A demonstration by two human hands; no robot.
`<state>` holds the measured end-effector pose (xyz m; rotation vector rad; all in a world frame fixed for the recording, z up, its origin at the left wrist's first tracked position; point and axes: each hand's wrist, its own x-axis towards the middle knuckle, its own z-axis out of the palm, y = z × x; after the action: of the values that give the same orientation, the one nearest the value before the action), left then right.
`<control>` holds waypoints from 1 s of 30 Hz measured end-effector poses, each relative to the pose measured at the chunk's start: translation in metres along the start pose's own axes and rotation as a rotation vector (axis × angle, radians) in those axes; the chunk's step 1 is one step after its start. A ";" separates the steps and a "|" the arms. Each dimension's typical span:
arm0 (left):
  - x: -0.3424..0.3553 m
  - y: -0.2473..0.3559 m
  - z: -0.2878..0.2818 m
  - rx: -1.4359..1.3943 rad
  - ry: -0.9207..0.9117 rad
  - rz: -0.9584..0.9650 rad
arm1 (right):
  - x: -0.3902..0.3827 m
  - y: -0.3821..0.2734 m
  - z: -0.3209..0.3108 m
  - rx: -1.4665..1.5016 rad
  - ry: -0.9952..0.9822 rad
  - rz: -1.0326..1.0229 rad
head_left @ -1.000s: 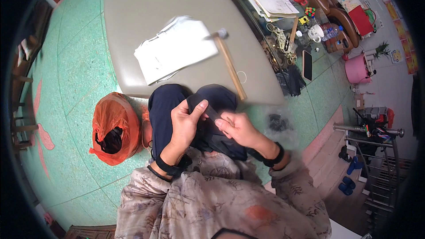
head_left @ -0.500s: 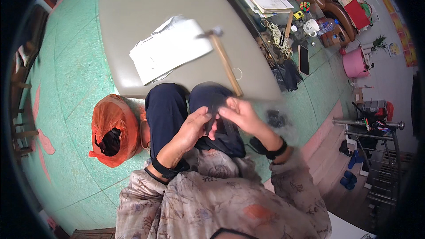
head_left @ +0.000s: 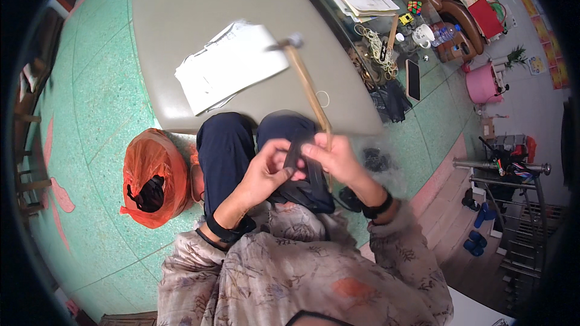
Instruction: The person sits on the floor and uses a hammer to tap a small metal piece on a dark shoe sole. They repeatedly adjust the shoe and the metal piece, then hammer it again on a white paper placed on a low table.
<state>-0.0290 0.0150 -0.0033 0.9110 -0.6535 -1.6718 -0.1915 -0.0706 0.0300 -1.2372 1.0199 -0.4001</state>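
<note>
At frame centre, the seated person's left hand (head_left: 269, 169) and right hand (head_left: 338, 160) both close around a black strap-like piece (head_left: 299, 160) held over the lap; exact finger grip cannot be told. The wooden-handled hammer (head_left: 308, 87) lies idle on the grey table (head_left: 181, 18), beside white papers (head_left: 229, 66). Judged status: piece being positioned, hammering not begun.

Your left hand (head_left: 269, 169) and right hand (head_left: 332, 160) are covering most of the black strap (head_left: 296, 156), so its middle is hiding from you. Your fingers are also masking the hammer handle's (head_left: 308, 93) lower end.
</note>
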 end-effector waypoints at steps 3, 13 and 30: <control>-0.004 -0.005 0.008 0.019 0.173 0.100 | 0.002 0.010 -0.003 -0.084 0.032 0.023; -0.001 -0.019 0.013 0.679 0.391 0.259 | 0.000 0.021 0.014 -0.389 0.171 -0.288; 0.002 -0.025 0.012 0.087 0.272 0.191 | -0.004 0.015 0.001 0.235 0.000 0.016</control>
<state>-0.0530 0.0201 -0.0170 1.0806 -0.6103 -1.3304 -0.1965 -0.0620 0.0185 -1.0174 0.9533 -0.4929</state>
